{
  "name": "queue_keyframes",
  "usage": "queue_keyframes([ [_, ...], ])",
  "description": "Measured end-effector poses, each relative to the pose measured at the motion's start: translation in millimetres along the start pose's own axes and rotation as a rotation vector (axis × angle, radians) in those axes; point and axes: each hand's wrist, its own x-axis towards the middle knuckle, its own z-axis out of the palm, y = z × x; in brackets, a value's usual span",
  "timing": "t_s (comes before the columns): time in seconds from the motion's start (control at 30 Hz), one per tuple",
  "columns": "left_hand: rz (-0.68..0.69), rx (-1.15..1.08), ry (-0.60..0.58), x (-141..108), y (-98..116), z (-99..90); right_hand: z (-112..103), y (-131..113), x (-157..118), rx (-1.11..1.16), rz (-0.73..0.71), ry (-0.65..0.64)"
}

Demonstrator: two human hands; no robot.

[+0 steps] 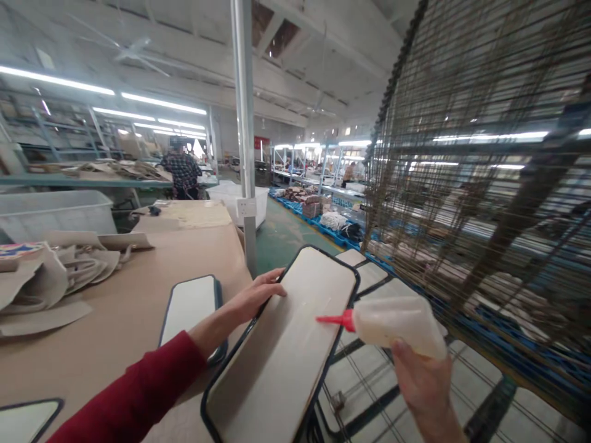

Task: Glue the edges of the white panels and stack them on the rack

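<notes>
My left hand [266, 294] grips the left edge of a long white panel [295, 332] with rounded corners and a dark rim. The panel is tilted in front of me; my thumb lies on its face and the other fingers are partly hidden at the edge. In my right hand [422, 375] is a translucent squeeze bottle [397, 323] with a red nozzle, holding some pale yellowish liquid. It lies nearly level, its nozzle tip pointing left over the panel. Whether the tip touches the panel I cannot tell. Faint streaks show on the panel near the tip.
On the brown table [133, 307] lie a stack of similar panels [191, 307] and cut beige pieces [69, 277]. A metal post [244, 123] stands at its edge. Wire racks [462, 184] rise on my right, with more panels [475, 363] below. A person [182, 172] stands farther back.
</notes>
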Motion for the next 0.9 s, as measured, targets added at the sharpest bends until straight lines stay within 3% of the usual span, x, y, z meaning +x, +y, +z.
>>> queue_keyframes([
  [0.07,0.018,0.003,0.012,-3,-3,3.8,-9,8,-19,-0.042,0.067,-0.130],
  [0.13,0.042,0.015,0.031,-10,-5,8.0,-15,11,-27,-0.043,0.097,-0.172],
  [0.33,0.056,0.070,0.136,-45,-3,31.3,-17,4,-1,0.013,-0.027,0.067],
  [0.43,0.075,0.080,0.173,-55,-9,34.0,-19,14,-21,-0.071,0.074,-0.051],
  [0.5,0.085,0.065,0.217,-55,-16,26.0,-21,17,-41,-0.041,0.194,-0.213],
  [0.57,0.069,0.027,0.277,-55,-25,11.5,-22,12,-52,0.055,0.243,-0.245],
  [0.67,0.007,-0.022,0.365,-56,-34,-13.7,-18,-5,-37,0.225,0.135,-0.049],
  [0.77,-0.048,-0.057,0.459,-57,-37,-33.8,-12,-18,-11,0.331,0.063,0.066],
  [0.9,-0.104,-0.093,0.545,-49,-41,-51.6,-13,-13,-6,0.357,0.256,0.224],
])
